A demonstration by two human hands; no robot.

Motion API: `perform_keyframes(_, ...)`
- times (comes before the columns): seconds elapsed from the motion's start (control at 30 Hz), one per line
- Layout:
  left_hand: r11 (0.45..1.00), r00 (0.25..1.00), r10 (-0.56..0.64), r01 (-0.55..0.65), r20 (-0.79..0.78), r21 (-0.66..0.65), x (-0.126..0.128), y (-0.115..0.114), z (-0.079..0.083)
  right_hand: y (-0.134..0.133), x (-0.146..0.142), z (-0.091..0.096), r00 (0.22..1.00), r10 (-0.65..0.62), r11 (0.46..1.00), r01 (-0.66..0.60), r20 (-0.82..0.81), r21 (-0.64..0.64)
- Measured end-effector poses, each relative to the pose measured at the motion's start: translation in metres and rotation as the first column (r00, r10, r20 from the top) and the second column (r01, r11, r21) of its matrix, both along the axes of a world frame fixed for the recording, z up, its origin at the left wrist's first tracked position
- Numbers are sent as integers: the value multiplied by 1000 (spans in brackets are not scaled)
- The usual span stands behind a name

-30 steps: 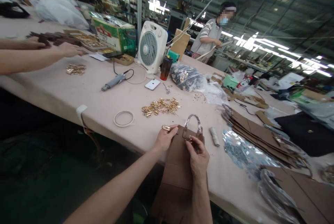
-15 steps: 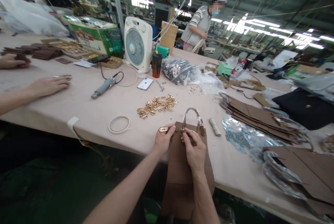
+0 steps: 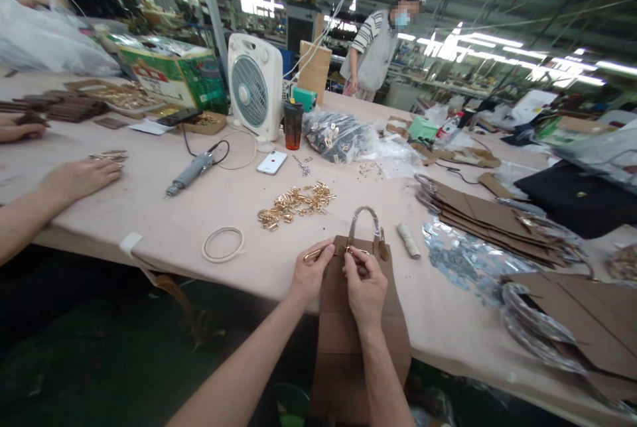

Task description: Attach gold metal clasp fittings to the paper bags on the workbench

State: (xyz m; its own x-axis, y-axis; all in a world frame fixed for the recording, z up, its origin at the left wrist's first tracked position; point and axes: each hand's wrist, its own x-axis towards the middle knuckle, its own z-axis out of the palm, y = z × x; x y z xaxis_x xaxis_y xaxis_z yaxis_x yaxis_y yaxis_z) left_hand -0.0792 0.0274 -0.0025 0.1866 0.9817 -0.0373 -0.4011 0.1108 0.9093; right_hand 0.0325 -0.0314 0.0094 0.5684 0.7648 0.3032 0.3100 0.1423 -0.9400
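— Brown, leather-like bag point(image 3: 341, 327) at lower centre, draped over the table point(image 3: 164, 215) edge: how will it handle?
— Light and floppy, I'd judge, with slippery little hardware. Grip the stiffer top edge, as you do now: your left hand point(image 3: 311, 274) pinches a gold clasp point(image 3: 312, 254) at the bag's upper left corner, your right hand point(image 3: 365, 284) closes its fingertips on the top edge under the plastic-wrapped handle point(image 3: 365, 221).
— Around it?
— Loose gold fittings point(image 3: 293, 200) just above, a white ring point(image 3: 223, 244) left of centre.
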Motion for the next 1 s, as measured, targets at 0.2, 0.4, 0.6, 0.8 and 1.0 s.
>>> perform_keyframes(0.2, 996, 996, 18, -11, -82, 87, -1, -1, -1, 2, -2, 0, 1000, -22, 999, 22, -7, -24)
perform_keyframes(0.4, 983, 983, 33, 1, -181, 181, -3, -4, 2, 5, -3, 1, 999, -19, 998, 21, 41, -51)
perform_keyframes(0.6, 977, 976, 62, -17, -207, 213, -2, -4, 5, 6, -5, -2, 916, 4, 996, 30, 402, -79)
perform_keyframes(0.8, 987, 978, 77, -47, -192, 156, -1, -2, 0, 5, 4, 0, 938, 116, 991, -86, 327, -104)
perform_keyframes(1.0, 976, 855, 160, -62, -494, 207, -6, 4, 16, -2, 8, -3, 997, 4, 995, 3, 74, -97)
